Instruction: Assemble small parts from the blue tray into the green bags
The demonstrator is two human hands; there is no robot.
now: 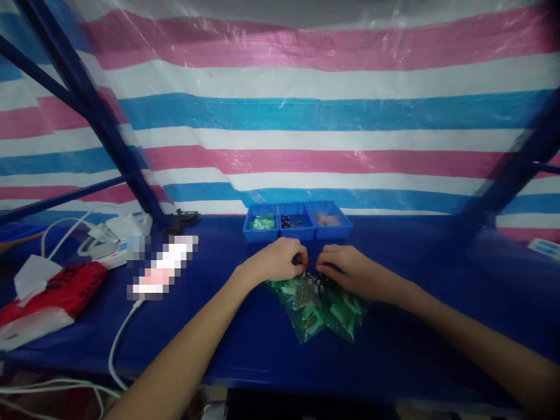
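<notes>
My left hand [277, 261] and my right hand [345, 269] rest close together on the blue table, both with fingers curled. Between their fingertips is a small dark part [306, 269] that I cannot make out. Just below the hands lie green transparent plastic bags [321, 309] holding small components, with several small dark pieces on top of them. Behind the hands stand three small blue trays [297, 232] in a row: the left one holds green bags, the middle one dark small parts, the right one pale parts.
A blue table [415, 326] runs under a striped pink, white and blue tarp. At the left lie a red and white bag [52, 297], a white power strip with cables [109, 242] and a blurred item. Dark blue frame posts [100, 116] stand left and right.
</notes>
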